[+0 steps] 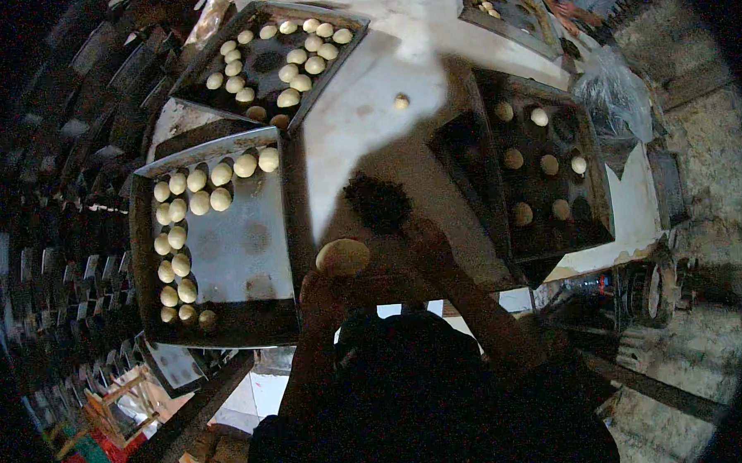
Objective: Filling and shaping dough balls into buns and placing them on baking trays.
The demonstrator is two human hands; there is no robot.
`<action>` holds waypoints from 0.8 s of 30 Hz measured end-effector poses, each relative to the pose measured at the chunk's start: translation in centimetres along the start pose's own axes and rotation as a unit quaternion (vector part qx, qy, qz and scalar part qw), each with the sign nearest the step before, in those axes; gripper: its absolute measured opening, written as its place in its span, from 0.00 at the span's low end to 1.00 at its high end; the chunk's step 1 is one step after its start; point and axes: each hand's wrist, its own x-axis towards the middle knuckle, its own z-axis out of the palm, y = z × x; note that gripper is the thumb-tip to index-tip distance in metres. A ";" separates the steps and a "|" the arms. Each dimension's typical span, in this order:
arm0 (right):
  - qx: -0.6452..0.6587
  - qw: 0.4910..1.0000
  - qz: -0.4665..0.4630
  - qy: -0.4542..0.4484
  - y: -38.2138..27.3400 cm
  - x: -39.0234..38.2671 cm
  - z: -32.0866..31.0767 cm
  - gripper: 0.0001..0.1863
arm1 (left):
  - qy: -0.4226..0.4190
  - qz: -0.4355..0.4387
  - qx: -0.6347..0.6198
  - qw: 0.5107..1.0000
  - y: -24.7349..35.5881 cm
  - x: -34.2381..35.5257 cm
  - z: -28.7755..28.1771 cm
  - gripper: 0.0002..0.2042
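Four metal trays of dough balls on the worktable (341, 109). Left tray (239, 245): pale balls packed down its left side and along the far edge, rest of the floor bare. Far-left tray (268, 64): balls grouped round a bare centre. Right tray (545, 234): seven balls, spaced apart. Far-right tray (521, 18): a few balls at its left end — another person's hand (566, 12) just beside it. Left hand (318, 293) grips a flattened dough disc (343, 256), low over the near side of the table, between left and right trays. Right hand (426, 236) at the near edge of a dark crumbly heap (378, 202) — too dark to tell if its fingers are open or closed. Single dough ball (402, 101) on the table beyond the heap.
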 end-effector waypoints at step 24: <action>0.132 0.991 0.025 -0.012 -14.2 -1.4 -9.7 0.15 | 0.048 0.139 0.060 0.987 5.0 0.7 9.5 0.16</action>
